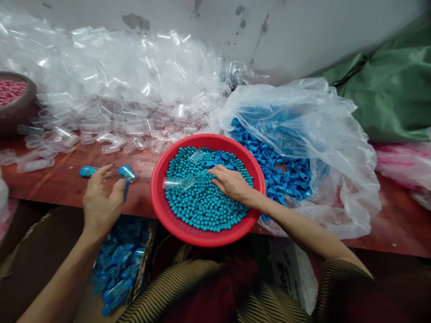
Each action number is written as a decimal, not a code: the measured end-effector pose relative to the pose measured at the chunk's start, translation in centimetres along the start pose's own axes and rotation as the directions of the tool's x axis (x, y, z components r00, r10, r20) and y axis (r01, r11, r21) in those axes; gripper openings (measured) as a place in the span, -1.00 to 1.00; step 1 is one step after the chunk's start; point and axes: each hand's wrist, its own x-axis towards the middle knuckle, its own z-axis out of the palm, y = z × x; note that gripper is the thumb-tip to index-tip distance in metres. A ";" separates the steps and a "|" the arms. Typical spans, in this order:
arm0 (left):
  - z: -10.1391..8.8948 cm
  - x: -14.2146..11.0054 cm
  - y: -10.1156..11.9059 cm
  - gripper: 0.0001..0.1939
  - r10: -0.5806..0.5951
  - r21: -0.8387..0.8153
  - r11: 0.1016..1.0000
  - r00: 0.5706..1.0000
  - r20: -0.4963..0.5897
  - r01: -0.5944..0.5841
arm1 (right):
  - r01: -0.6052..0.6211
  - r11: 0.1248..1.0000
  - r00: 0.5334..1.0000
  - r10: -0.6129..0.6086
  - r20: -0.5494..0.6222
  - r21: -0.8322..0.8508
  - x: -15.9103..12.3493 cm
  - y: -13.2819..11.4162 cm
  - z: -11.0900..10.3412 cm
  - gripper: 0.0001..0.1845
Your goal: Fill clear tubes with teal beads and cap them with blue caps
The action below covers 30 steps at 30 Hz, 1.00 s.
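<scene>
A red basin full of small teal balls rests at the table's front edge. My right hand lies palm down on the balls, fingers curled onto a clear plastic tube that lies in the basin. My left hand hovers over the table edge with its fingers loosely apart, nothing in it; a filled blue tube lies just past its fingertips and another lies to the left. A few blue caps sit at the basin's far side.
A big heap of empty clear tubes covers the back of the red table. A plastic bag of blue caps lies right of the basin. A box of filled blue tubes stands below the table. A bowl of pink balls is far left.
</scene>
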 end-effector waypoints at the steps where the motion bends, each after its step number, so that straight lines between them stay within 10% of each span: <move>1: 0.2 -0.1 0.1 -0.55 0.016 0.011 1.000 1.000 -0.025 -0.015 | -0.002 1.000 1.000 0.003 0.027 -0.029 0.6 -0.4 -0.3 -0.70; 11: 4.4 -1.6 8.1 -0.70 0.179 -0.329 0.943 0.910 0.374 -0.050 | -0.067 0.967 0.976 0.115 0.184 -0.247 3.2 -2.2 0.6 -0.78; 23: 8.2 -2.6 10.3 -0.77 0.352 -0.419 0.908 0.603 0.716 -0.032 | -0.133 0.861 0.991 0.120 0.057 0.491 -2.1 -1.6 1.4 -0.92; 26: 8.3 -3.0 10.9 -0.87 0.265 -0.413 0.884 0.494 0.828 0.220 | -0.136 0.864 0.988 0.083 0.129 0.486 -2.5 -1.3 0.6 -0.92; 30: 7.8 -3.3 11.1 -0.73 0.107 -0.297 0.753 0.336 0.936 0.588 | -0.183 0.983 0.983 0.183 0.012 0.026 -1.2 0.8 -1.2 -0.85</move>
